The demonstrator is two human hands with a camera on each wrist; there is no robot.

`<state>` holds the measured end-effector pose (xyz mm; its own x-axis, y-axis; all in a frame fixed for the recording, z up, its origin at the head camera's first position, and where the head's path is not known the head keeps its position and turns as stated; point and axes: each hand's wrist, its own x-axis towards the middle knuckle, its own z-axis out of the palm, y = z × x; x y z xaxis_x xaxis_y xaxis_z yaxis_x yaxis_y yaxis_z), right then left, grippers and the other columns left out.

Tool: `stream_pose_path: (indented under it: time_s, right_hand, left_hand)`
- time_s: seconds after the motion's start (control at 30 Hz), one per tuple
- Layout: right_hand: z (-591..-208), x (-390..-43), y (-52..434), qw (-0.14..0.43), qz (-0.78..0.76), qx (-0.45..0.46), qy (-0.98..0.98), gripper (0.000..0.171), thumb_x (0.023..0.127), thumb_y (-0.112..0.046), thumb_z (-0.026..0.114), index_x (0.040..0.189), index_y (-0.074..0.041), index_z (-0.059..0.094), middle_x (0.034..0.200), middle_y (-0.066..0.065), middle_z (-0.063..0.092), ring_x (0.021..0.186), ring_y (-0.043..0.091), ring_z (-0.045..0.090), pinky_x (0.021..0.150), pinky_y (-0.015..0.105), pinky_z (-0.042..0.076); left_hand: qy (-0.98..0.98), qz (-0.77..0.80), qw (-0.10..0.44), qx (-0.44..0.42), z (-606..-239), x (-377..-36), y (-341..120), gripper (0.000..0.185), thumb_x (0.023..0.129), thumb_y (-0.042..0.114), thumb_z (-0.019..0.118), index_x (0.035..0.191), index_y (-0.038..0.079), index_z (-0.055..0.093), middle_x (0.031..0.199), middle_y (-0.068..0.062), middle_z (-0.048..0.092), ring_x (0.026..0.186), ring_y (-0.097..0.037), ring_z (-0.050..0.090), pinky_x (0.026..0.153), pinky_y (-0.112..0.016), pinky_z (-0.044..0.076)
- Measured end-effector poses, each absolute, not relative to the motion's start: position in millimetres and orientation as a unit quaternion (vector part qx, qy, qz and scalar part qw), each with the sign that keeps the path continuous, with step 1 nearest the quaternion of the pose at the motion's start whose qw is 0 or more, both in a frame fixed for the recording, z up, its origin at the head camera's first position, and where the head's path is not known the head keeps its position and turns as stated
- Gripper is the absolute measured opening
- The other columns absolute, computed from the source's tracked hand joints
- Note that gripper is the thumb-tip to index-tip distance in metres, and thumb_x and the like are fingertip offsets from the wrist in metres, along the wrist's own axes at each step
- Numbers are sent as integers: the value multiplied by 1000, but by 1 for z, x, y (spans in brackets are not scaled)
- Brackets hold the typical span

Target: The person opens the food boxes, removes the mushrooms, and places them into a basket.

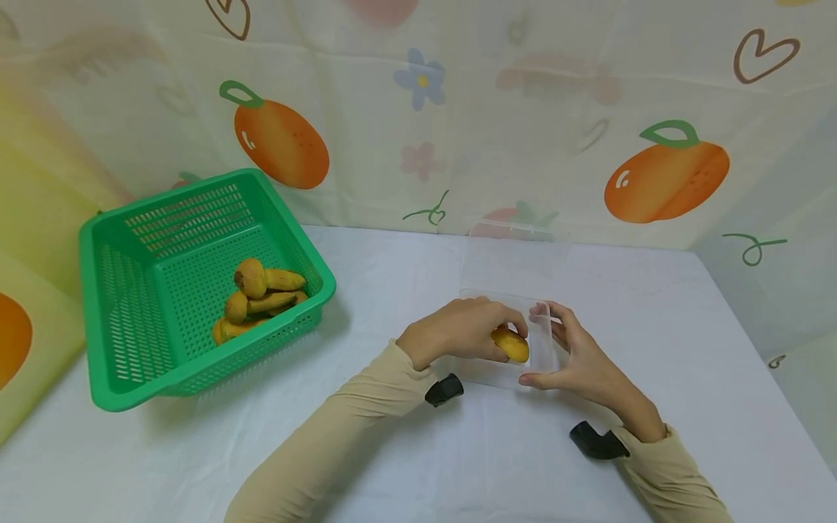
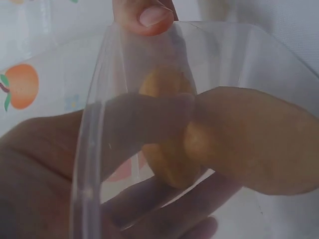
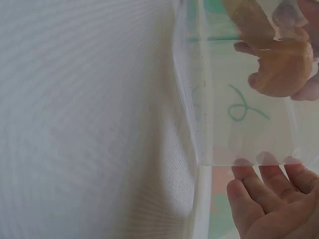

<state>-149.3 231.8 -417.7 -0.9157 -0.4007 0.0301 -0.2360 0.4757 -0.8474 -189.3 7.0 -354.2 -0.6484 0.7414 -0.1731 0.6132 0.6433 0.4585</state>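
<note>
My left hand (image 1: 466, 330) reaches inside a clear plastic box (image 1: 487, 375) and pinches a yellow-brown mushroom (image 1: 513, 346) between thumb and fingers. Through the see-through wall, the left wrist view shows the mushroom's pale thick stem (image 2: 259, 144) beside its rounded cap. At the box's right end, my right hand (image 1: 582, 363) grips it, thumb at the near side and fingers at the far side. The right wrist view has those fingertips (image 3: 242, 163) against the box edge. Whether the mushroom touches the box floor, I cannot tell.
A green perforated basket (image 1: 124, 398) stands at the left, with several mushrooms (image 1: 258, 294) piled toward its right side. The box's raised clear lid (image 1: 513, 258) extends behind it. A fruit-print cloth (image 1: 471, 131) hangs behind the white-covered table (image 1: 392, 276).
</note>
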Motion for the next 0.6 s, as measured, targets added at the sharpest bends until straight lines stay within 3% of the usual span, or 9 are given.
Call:
stream_pose_path:
  time_s: [0.33,0.6]
  right_hand:
    - [-417,-148,230,89,-486,-189,848,104,73,-16,89,150,-3,21,151,18,35,141,48,36,112,66,29]
    - [-416,-148,230,101,-479,-179,854,107,73,-19,89,151,-3,18,158,21,28,144,48,32,114,62,28]
  left_hand:
    - [865,239,159,412,-353,-189,1,38,87,8,68,123,18,67,109,6,65,94,-10,54,88,-23,43]
    - [846,292,103,433,-350,-187,0,40,89,3,65,127,14,66,115,0,66,98,-10,56,85,-17,46]
